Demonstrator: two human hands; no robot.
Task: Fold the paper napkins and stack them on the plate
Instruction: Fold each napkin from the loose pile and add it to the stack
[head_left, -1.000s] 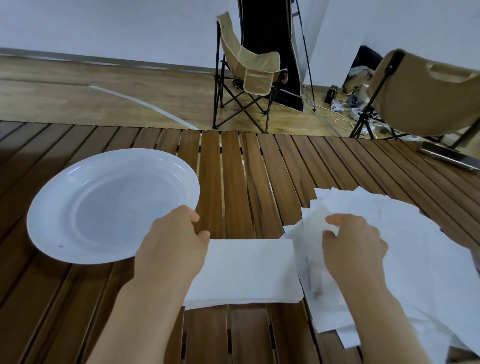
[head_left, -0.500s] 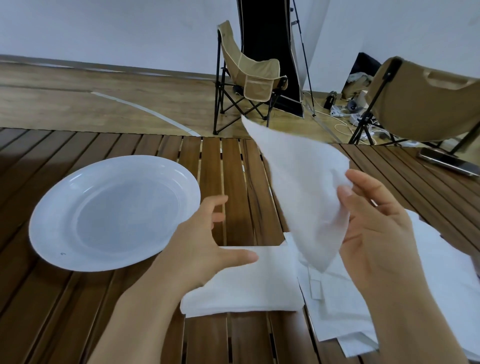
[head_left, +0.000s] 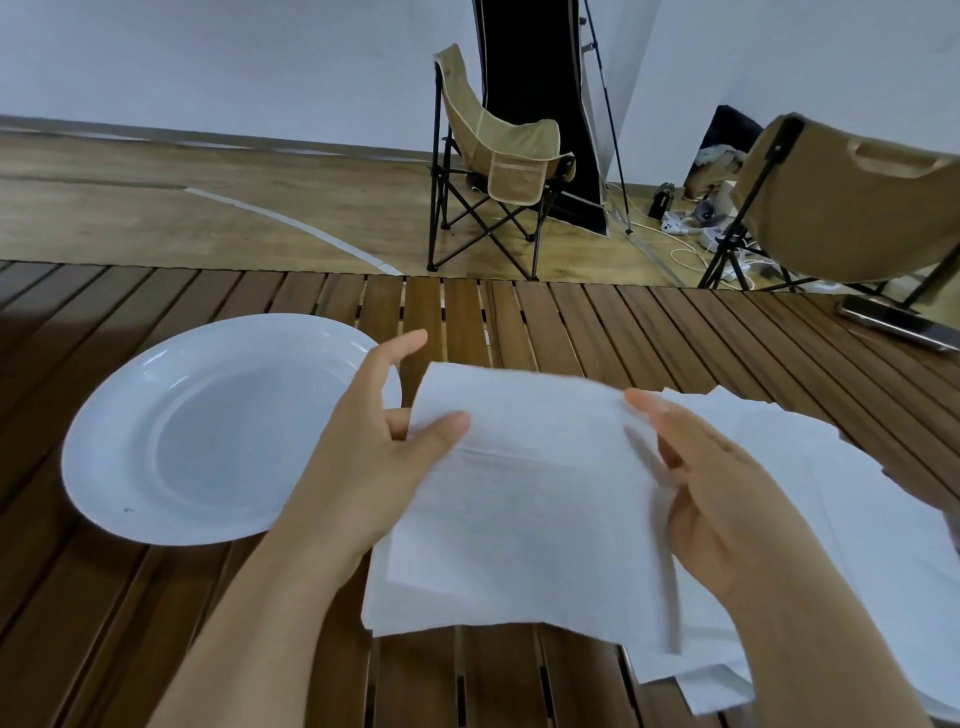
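I hold a white paper napkin spread flat in the air above the table, in front of me. My left hand pinches its left edge between thumb and fingers. On the opposite edge my right hand grips the paper. Under the held napkin lies a folded napkin on the slats. A loose pile of unfolded napkins spreads to the right. The white plate sits at the left with nothing on it.
The table is made of dark wooden slats. A phone lies at its far right edge. Two beige folding chairs stand on the floor beyond, with cables and a black panel between them.
The napkin my right hand lifted out of the pile now stretches flat between both hands. My left hand left the folded napkin and took the left edge.
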